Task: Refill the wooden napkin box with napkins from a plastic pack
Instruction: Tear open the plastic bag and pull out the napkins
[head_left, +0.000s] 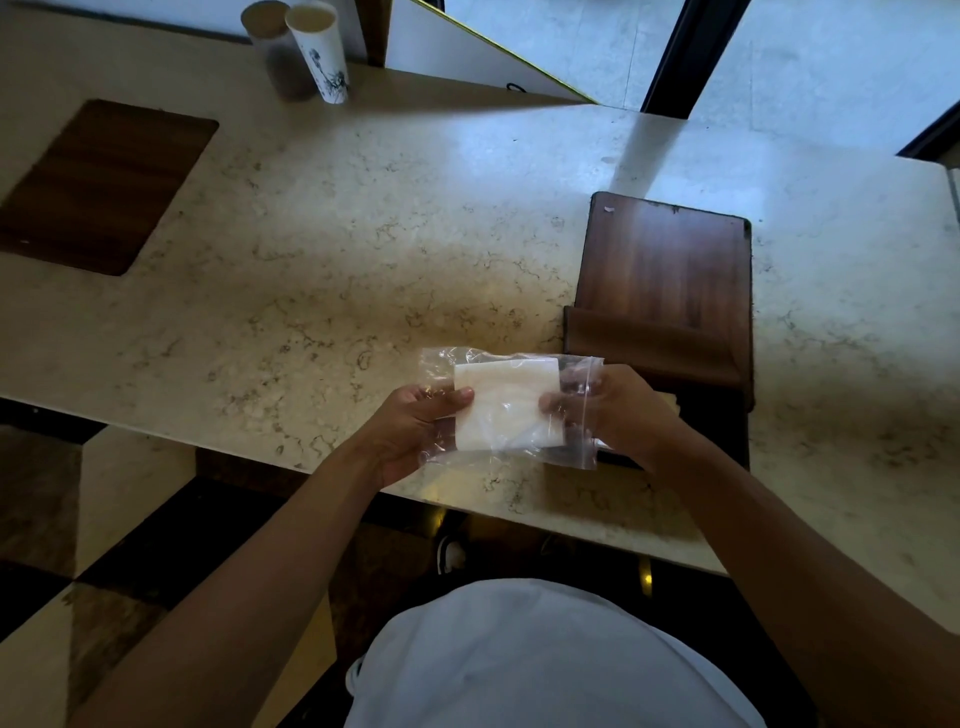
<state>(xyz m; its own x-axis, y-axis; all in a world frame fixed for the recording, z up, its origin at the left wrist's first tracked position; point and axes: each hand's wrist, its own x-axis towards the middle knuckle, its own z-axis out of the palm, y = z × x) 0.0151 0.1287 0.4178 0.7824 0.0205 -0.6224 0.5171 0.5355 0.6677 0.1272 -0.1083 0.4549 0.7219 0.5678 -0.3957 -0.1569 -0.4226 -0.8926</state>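
A clear plastic pack (576, 441) with a stack of white napkins (506, 402) inside is held above the near edge of the marble table (363, 234). My left hand (415, 426) grips the pack's left side, thumb on the napkins. My right hand (618, 410) pinches its right side by the zip strip. Just behind and to the right of the pack stands the dark wooden napkin box (670, 270), its lid raised and leaning away; my right hand hides most of its opening.
Two paper cups (317, 47) stand at the table's far edge, left of centre. A dark wooden inset panel (98, 182) lies in the tabletop at far left. The table's near edge runs under my forearms; checkered floor lies below.
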